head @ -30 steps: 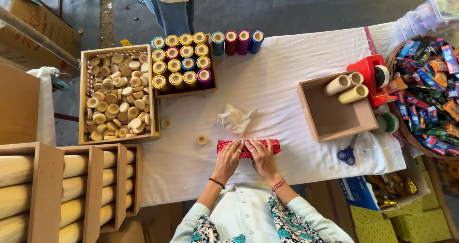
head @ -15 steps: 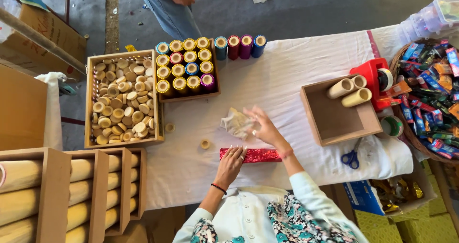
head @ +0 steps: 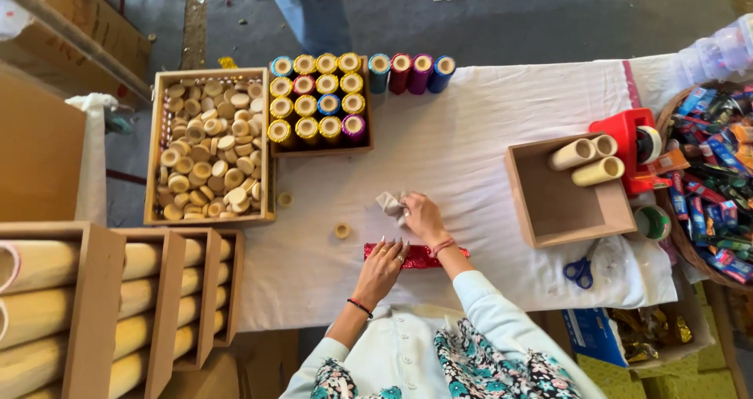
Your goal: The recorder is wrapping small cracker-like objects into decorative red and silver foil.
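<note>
The left hand (head: pixel 382 267) lies flat, fingers spread, on a glittery red tube (head: pixel 416 255) that rests near the worktop's near edge. The right hand (head: pixel 423 215) is just beyond it, fingers closed around a crumpled pale rag (head: pixel 391 204). A small tan cap (head: pixel 342 230) sits alone to the left of the rag.

The worktop (head: pixel 471 124) is draped in white cloth with soft creases. At far left, a wooden tray (head: pixel 153 148) holds a heap of round tan caps; beside it a second tray (head: pixel 367 109) carries 12 upright tubes with bright foil wraps, and 4 more tubes (head: pixel 412 71) lie just right of it. To the right, a shallow wooden box (head: pixel 549 203) holds 3 plain cream tubes (head: pixel 588 157). Blue scissors (head: pixel 579 271) lie near the box, a red tape holder (head: pixel 627 144) stands beyond it, and a basket (head: pixel 710 163) of coloured wrappers fills the right edge. The floor beyond is grey concrete.

Half a second ago the right hand was reaching farther out to the rag; it has drawn back nearer the tube.
</note>
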